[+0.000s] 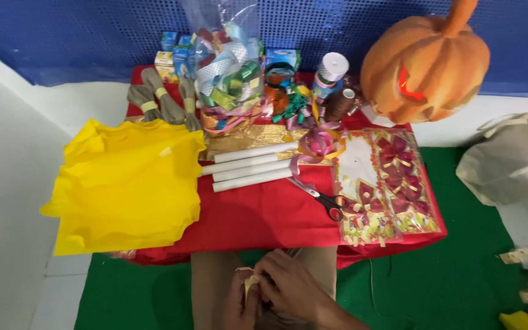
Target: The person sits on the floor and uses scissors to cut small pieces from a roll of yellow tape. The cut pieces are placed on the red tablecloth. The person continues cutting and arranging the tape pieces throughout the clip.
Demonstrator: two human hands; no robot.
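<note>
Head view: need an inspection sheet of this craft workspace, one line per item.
Surface: red cloth on a low table, over green floor covering.
Job's things: small pale yellow piece held between left hand and right hand.
Clutter: yellow tissue sheets, four white rolls, scissors, ribbon bag, bow packs, twine bundles, small boxes.
Grippers: both hands closed on the piece, over the lap.
Cables: thin cord on the green floor.
Surroundings: orange pumpkin, blue wall, beige bag.
</note>
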